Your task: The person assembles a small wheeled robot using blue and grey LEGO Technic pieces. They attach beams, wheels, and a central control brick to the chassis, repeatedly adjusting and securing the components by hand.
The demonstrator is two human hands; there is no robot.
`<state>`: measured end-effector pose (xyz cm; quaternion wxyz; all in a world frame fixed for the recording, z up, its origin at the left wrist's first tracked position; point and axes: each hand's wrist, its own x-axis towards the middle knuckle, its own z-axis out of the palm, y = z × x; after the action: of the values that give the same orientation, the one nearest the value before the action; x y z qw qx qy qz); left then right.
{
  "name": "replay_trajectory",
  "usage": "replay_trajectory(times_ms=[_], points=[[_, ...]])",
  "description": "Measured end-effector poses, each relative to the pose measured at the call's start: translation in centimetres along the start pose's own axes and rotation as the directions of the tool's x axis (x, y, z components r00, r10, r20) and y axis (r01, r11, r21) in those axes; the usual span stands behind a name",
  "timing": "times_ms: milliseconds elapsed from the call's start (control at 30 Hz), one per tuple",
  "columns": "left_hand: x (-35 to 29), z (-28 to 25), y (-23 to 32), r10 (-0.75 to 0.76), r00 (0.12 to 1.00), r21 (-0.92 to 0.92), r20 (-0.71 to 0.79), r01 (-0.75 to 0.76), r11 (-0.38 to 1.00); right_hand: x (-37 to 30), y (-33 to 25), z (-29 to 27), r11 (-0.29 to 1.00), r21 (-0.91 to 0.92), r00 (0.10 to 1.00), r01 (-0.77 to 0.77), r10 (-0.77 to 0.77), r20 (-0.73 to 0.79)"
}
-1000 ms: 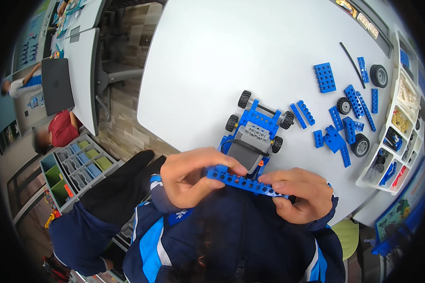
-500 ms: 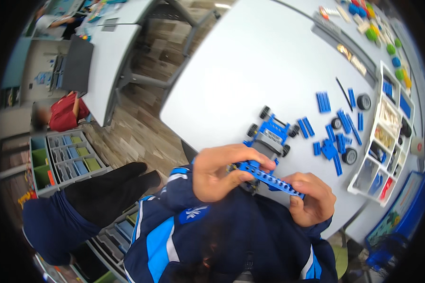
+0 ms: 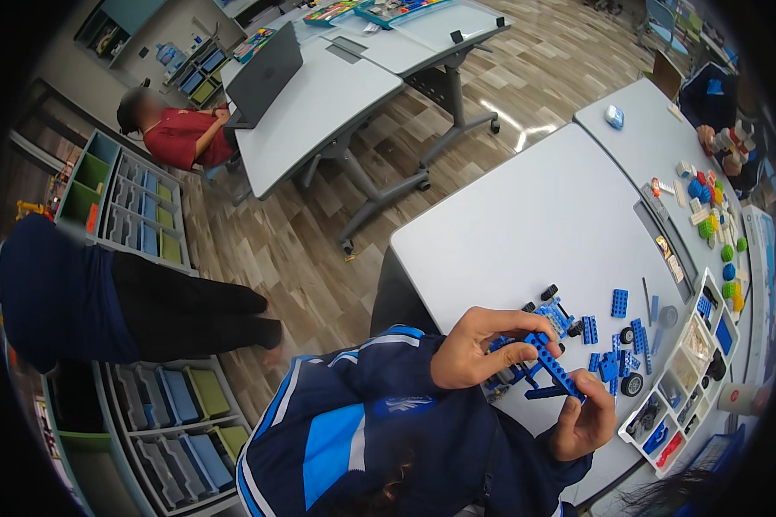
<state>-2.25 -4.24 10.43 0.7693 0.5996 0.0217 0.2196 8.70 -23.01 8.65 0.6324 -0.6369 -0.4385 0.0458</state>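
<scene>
Between my two hands is a long blue building beam with holes (image 3: 553,365). My left hand (image 3: 483,349) pinches its upper end between thumb and fingers. The fingers of my right hand (image 3: 585,420) close round its lower end. Other blue pieces hang under the beam, and whether they join it is partly hidden. Just beyond my left fingers, a blue toy vehicle (image 3: 557,315) with black wheels stands on the white table (image 3: 517,228), partly covered by that hand. Loose blue bricks (image 3: 637,334) and a black wheel (image 3: 632,384) lie to the right.
A white sorting tray (image 3: 661,392) with small parts lies along the right. Colourful bricks (image 3: 705,226) are spread beyond it, where another person's hands (image 3: 733,151) hold pieces. A person in red (image 3: 179,138) sits by a laptop (image 3: 267,76); a person in dark clothes (image 3: 60,293) is at left.
My view has swung, so the table and hands now appear farther right and lower. Both hands still hold the beam, which now slopes more steeply.
</scene>
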Motion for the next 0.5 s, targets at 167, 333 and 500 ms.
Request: replay_trajectory(times_ms=[167,333,500], points=[[-0.7,-0.3,0.8,-0.02,0.999,-0.033,-0.044,0.019,0.999,-0.5,-0.3,0.9,0.992,0.09,0.996,-0.086,0.086,0.002],[-1.4,-0.7,1.2,-0.131,0.989,-0.172,-0.061,0.119,0.978,-0.3,-0.3,1.5,0.995,0.039,0.996,-0.09,0.09,-0.014],[-1.7,-1.1,0.2,-0.058,0.998,-0.214,-0.03,0.05,0.975,0.2,-0.5,2.4,0.994,0.032,0.995,-0.1,0.1,0.002]])
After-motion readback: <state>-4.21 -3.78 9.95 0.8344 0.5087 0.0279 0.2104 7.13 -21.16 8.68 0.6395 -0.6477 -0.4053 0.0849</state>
